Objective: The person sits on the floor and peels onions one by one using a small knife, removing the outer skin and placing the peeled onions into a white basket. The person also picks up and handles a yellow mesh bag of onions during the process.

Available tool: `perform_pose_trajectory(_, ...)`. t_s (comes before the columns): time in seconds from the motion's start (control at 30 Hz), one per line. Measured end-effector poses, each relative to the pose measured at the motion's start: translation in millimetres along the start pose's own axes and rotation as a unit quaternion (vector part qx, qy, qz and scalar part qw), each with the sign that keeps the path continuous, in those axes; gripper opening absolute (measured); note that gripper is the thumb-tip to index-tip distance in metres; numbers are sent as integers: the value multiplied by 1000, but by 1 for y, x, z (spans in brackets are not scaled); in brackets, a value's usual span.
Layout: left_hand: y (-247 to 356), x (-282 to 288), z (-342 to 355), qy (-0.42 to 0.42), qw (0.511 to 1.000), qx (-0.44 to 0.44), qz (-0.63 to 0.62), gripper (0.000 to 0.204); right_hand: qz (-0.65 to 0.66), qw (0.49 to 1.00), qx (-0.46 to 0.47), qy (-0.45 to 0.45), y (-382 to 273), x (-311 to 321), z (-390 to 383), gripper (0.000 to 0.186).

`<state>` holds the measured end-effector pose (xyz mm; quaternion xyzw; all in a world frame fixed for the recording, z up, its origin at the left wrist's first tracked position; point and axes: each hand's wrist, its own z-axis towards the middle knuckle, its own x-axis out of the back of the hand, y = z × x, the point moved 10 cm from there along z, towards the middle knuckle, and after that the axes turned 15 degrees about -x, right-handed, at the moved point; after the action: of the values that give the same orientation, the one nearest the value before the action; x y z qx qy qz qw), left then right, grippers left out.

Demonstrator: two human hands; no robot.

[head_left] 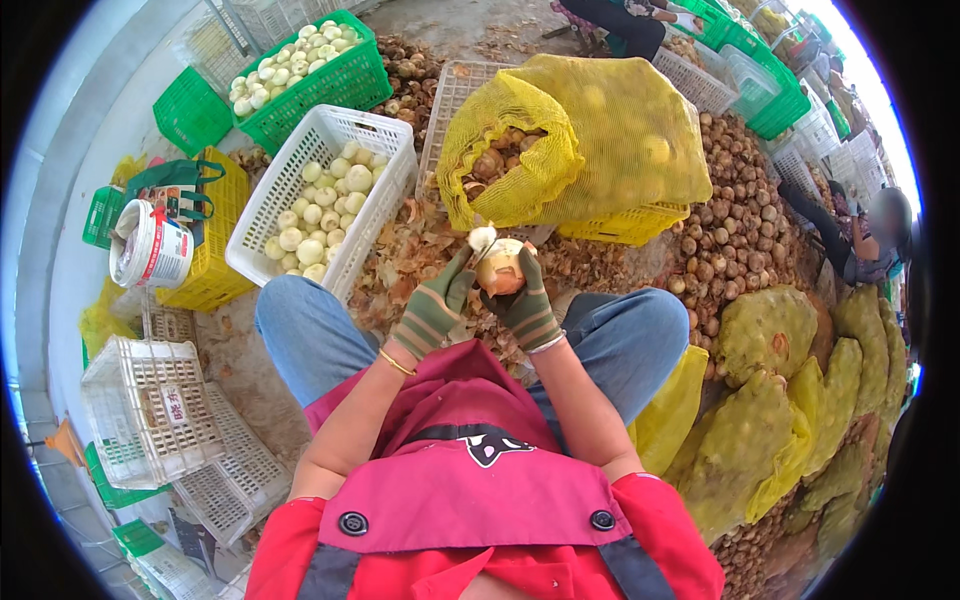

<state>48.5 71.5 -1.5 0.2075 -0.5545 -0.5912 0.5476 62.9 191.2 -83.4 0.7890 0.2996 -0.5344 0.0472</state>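
A partly peeled onion [503, 268] is held up between my two gloved hands, just above my lap. Pale flesh shows on its top, while orange-brown skin clings to the lower part. My right hand [527, 308] is closed round its right side. From the left, my left hand [436, 308] has its fingers pressed together against the onion's side. A small whitish piece [482, 238] sticks up by the left fingertips; I cannot make out what it is. Both gloves are striped green and tan. Loose onion skins [385, 275] cover the floor around my knees.
Ahead lies a yellow mesh sack [630, 140] of unpeeled onions, its mouth facing me. A white crate [345, 262] of peeled onions stands ahead left, with a green crate [375, 80] behind it. Heaped onions [735, 230] and full sacks [740, 460] fill the right. Other people sit farther off.
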Motion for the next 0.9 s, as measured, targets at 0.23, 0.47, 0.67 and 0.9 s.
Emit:
perform_pose_trajectory(0.23, -2, 6, 6, -16, 1000, -23, 5, 45, 12, 998, -43, -53, 5, -6, -1, 62)
perform_pose_trajectory(0.47, 35, 18, 4, -90, 992, -47, 79, 42, -92, 995, 36, 5, -24, 17, -1, 63)
perform_pose_trajectory(0.67, 32, 21, 9, -193, 974, 24, 117, 42, -331, 926, 178, 43, -50, -28, -32, 65)
perform_pose_trajectory(0.9, 23, 19, 10, -202, 968, -29, 147, 48, -327, 931, 136, 85, -47, -14, -28, 61)
